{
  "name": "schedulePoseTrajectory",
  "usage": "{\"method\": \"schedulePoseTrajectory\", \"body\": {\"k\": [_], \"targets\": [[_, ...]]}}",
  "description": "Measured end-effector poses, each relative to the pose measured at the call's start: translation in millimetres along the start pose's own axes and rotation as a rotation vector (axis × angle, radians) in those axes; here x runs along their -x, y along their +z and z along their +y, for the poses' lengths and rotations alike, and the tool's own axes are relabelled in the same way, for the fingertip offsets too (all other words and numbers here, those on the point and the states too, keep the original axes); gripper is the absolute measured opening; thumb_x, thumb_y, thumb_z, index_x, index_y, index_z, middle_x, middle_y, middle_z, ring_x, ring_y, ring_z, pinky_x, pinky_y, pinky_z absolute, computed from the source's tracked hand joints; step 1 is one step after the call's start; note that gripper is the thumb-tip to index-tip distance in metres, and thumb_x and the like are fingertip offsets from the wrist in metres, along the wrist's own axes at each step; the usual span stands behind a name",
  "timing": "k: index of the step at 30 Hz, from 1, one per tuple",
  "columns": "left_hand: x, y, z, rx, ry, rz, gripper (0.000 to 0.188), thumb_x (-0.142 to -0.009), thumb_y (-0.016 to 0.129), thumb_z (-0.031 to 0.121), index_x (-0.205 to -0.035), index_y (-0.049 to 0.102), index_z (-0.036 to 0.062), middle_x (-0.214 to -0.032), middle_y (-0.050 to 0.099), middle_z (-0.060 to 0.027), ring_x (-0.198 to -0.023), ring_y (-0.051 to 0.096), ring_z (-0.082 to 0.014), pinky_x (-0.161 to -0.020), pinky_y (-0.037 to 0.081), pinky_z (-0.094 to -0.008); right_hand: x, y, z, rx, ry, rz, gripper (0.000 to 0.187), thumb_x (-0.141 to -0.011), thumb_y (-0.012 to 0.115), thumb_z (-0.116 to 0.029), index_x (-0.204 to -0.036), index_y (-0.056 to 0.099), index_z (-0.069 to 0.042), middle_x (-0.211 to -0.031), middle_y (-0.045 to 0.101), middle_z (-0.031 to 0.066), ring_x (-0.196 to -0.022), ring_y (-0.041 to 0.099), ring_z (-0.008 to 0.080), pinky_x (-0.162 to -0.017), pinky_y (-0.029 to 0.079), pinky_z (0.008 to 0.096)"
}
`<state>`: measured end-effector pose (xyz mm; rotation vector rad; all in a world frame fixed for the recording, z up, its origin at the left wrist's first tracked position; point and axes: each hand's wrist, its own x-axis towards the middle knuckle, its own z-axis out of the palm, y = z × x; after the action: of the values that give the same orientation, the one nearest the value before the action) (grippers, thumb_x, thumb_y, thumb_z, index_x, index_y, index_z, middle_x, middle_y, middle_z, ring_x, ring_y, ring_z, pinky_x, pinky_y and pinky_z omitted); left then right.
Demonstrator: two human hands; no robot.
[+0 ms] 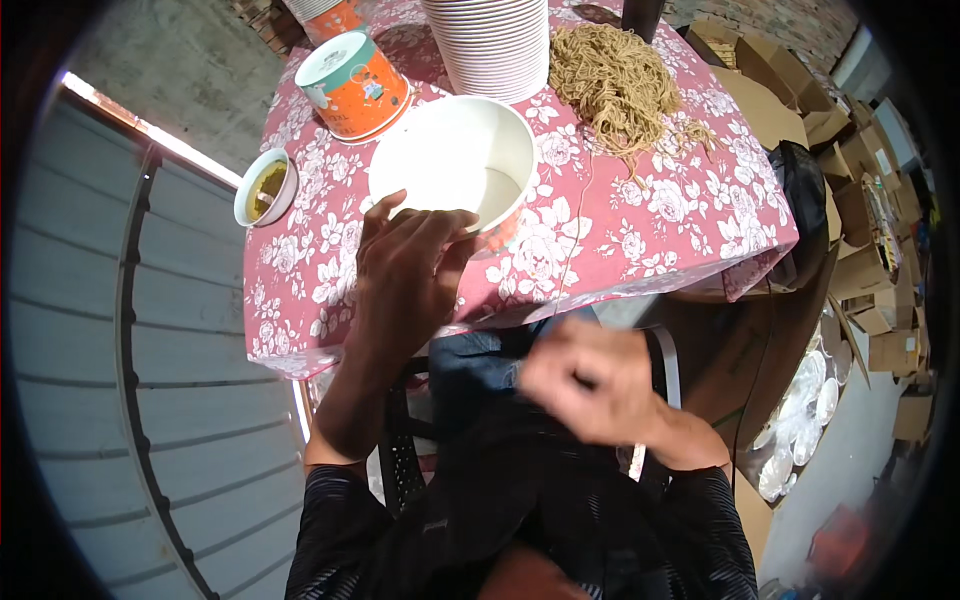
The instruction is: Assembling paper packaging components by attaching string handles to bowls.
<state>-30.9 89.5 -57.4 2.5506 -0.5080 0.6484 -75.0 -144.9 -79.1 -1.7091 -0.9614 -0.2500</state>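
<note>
A large white-lined paper tub [515, 165] with an orange printed outside stands near the middle of the table, its open mouth tipped toward me. My left hand [405, 262] grips its near rim, fingers bent over the edge. Beyond the table's front edge, above my lap, my right hand [590, 380] is blurred by motion. Its fingers curl into a fist, and whatever they hold cannot be made out. A tangled heap of tan twine [612, 88] lies at the back right. From it a thin strand [577, 235] runs across the cloth toward my right hand.
Behind the tub rises a tall stack of white tubs [488, 50]. An upside-down orange tub [358, 90] stands to its left. A small bowl [267, 190] of yellowish liquid sits at the left table edge. Cardboard boxes [865, 230] crowd the right side. A flowered cloth [660, 215] covers the table.
</note>
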Motion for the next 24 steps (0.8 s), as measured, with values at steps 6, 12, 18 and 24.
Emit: {"method": "schedulePoseTrajectory", "body": {"k": [6,12,18,24], "targets": [[-2,3,0,0.007,-0.011,-0.026,0.021,-0.089,0.077,0.01,-0.109,0.072,0.0104,-0.091,0.078,-0.0069,-0.092,0.075,-0.0223,-0.111,0.04,-0.0431,-15,20,58,0.013,0.294,0.445,0.006,-0.09,0.074,-0.001,-0.087,0.072,0.003,-0.075,0.068,0.0076,-0.061,0.062,0.0107,-0.055,0.048,0.027],[-2,3,1,0.003,-0.012,-0.03,0.024,-0.09,0.078,0.013,-0.113,0.071,0.0107,-0.089,0.078,-0.0072,-0.089,0.075,-0.0225,-0.111,0.04,-0.0431,-25,27,68,0.052,0.309,0.484,0.008,-0.089,0.075,-0.003,-0.086,0.072,0.004,-0.074,0.068,0.0089,-0.062,0.063,0.0113,-0.056,0.048,0.0274],[-3,2,2,-0.006,-0.006,-0.032,0.028,-0.089,0.079,0.013,-0.116,0.07,0.0107,-0.087,0.077,-0.0063,-0.087,0.074,-0.0224,-0.11,0.041,-0.0432,-33,29,70,-0.046,0.407,0.466,0.011,-0.089,0.076,-0.007,-0.084,0.072,0.003,-0.069,0.068,0.0082,-0.059,0.061,0.0103,-0.054,0.047,0.0277],[-2,2,1,0.016,-0.016,-0.041,0.032,-0.089,0.078,0.011,-0.119,0.068,0.01,-0.085,0.076,-0.0052,-0.088,0.074,-0.022,-0.111,0.041,-0.044,-37,30,73,-0.109,0.437,0.462,0.013,-0.089,0.076,-0.009,-0.083,0.071,0.002,-0.068,0.068,0.0063,-0.058,0.06,0.0082,-0.053,0.047,0.0269]]}}
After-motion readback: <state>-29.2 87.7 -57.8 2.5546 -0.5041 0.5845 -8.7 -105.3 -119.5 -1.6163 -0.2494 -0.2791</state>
